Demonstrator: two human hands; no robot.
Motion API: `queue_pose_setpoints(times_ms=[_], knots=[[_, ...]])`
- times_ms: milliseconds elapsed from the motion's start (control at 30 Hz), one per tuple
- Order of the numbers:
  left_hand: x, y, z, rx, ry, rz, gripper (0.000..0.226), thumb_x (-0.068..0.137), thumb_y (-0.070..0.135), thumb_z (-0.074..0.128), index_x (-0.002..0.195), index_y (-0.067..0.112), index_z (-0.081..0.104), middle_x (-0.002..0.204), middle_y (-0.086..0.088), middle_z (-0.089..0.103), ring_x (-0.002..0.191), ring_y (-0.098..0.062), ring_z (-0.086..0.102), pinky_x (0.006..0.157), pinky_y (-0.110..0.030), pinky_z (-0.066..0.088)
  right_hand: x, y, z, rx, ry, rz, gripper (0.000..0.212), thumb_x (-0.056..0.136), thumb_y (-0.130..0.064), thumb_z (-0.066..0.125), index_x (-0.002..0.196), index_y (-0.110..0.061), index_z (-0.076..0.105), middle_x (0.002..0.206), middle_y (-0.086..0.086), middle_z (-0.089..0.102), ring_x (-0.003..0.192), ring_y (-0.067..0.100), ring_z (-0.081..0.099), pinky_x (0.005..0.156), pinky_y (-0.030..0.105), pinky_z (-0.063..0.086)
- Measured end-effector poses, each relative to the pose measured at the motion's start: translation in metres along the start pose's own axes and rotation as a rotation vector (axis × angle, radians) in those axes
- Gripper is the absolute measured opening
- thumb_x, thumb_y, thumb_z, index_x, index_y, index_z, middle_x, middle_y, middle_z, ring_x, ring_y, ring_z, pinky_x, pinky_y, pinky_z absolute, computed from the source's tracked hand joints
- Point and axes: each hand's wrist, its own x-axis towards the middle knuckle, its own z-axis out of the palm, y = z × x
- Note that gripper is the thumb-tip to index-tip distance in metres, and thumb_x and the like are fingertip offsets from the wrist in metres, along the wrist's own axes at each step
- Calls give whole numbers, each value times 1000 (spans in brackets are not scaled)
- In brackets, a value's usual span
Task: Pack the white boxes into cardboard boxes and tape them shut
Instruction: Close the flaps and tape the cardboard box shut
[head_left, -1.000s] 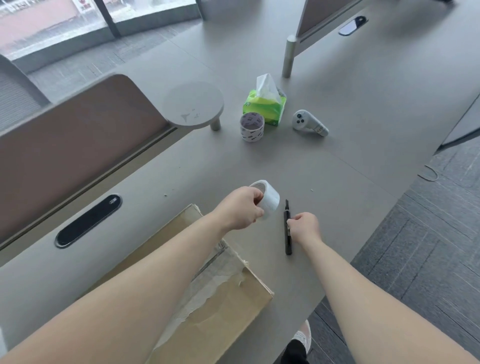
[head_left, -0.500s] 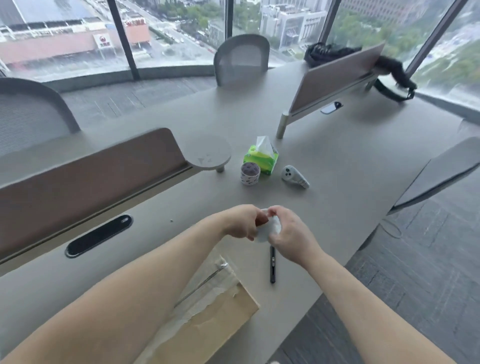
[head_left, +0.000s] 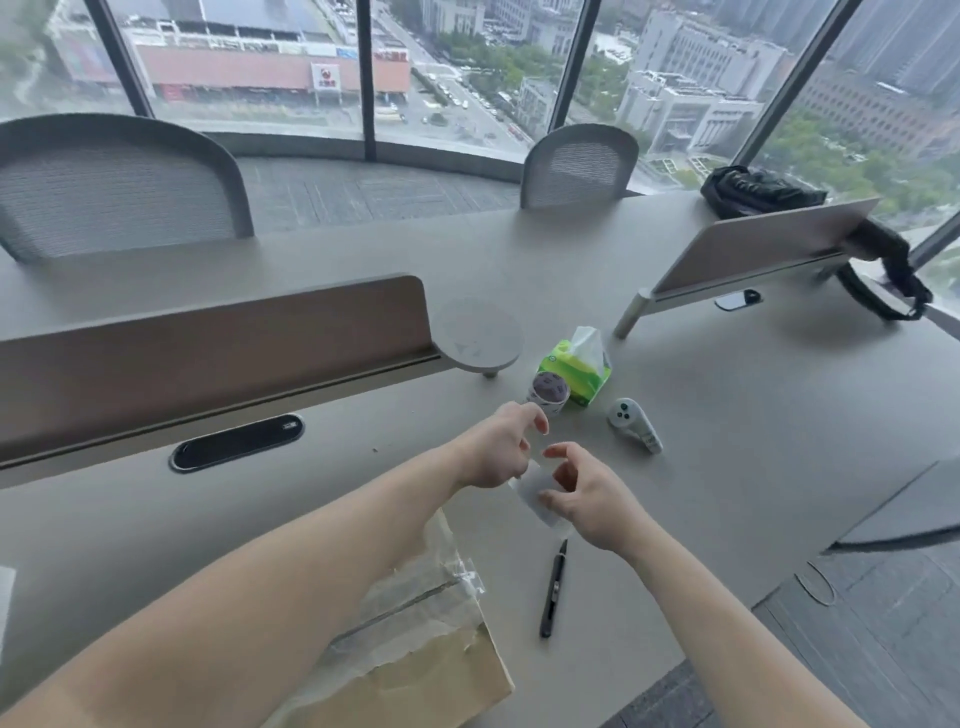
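Note:
A clear tape roll (head_left: 543, 496) hangs over the grey table (head_left: 727, 467) between my hands. My right hand (head_left: 592, 499) grips it from the right, thumb against its side and fingers arched above. Curled fingers of my left hand (head_left: 493, 449) hold the roll's upper left edge, with the index finger sticking out. The cardboard box (head_left: 421, 675) lies at the near edge under my left forearm, its seam covered with wrinkled clear tape. No white boxes show.
A black pen-like tool (head_left: 553, 592) lies right of the box. Beyond my hands stand a patterned tape roll (head_left: 548, 392), a green tissue pack (head_left: 576, 371) and a white controller (head_left: 634, 428). Desk dividers (head_left: 208, 353) rise left and far right; the table's edge runs close on the right.
My right hand left the table beside the pen and came up to the tape roll that my left hand held. The camera tilted up, so the windows and chairs came into view.

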Motion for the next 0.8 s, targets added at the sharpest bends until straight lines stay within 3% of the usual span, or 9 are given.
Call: queue_pose_setpoints(times_ms=[133, 267, 333, 467, 567, 667, 800], knots=[[16, -12, 2, -21, 86, -82, 44, 84, -3, 55, 118, 24, 48, 122, -4, 42, 102, -21, 57, 84, -40, 54, 35, -2, 1, 90, -176, 20, 43, 87, -8, 59, 123, -31, 55, 79, -3, 54, 69, 12, 50, 63, 21, 41], [36, -22, 3, -54, 197, -171, 47, 85, -4, 54, 126, 18, 47, 128, -6, 42, 99, -20, 56, 75, -20, 48, 71, 0, -1, 103, -176, -4, 13, 91, -19, 60, 103, -24, 62, 82, -3, 62, 67, 10, 52, 55, 18, 38], [44, -27, 1, -56, 231, -200, 47, 86, -1, 59, 127, 17, 47, 128, -6, 42, 97, -16, 54, 77, -17, 44, 88, 1, 2, 128, -128, -17, 2, 92, -24, 61, 89, -24, 61, 78, -4, 62, 65, 12, 52, 60, 27, 42], [61, -32, -5, -62, 282, -252, 50, 83, -6, 58, 119, 26, 45, 126, -5, 42, 97, -14, 53, 79, -22, 48, 117, 3, 5, 151, -124, -9, 7, 83, -22, 59, 76, -23, 58, 68, -3, 58, 63, 20, 52, 59, 40, 49], [75, -38, -8, -59, 346, -324, 45, 84, -2, 59, 123, 18, 47, 124, -7, 44, 98, -15, 50, 81, -17, 41, 138, 2, 3, 150, -127, -22, 10, 83, -18, 57, 75, -23, 57, 65, -6, 54, 61, 19, 50, 58, 37, 47], [87, -53, -9, -133, 378, -467, 38, 86, 17, 70, 116, 18, 47, 117, -2, 52, 97, -15, 53, 87, -26, 44, 160, 2, 0, 145, -94, -31, 12, 87, -16, 57, 77, -22, 56, 63, -6, 51, 60, 15, 46, 56, 30, 38], [105, -72, -12, -251, 404, -602, 31, 88, 35, 72, 99, 18, 49, 91, 1, 66, 79, -16, 58, 85, -40, 51, 194, -1, -3, 122, -46, -55, 8, 91, -18, 57, 83, -20, 56, 67, -7, 54, 61, 14, 47, 56, 29, 35]])
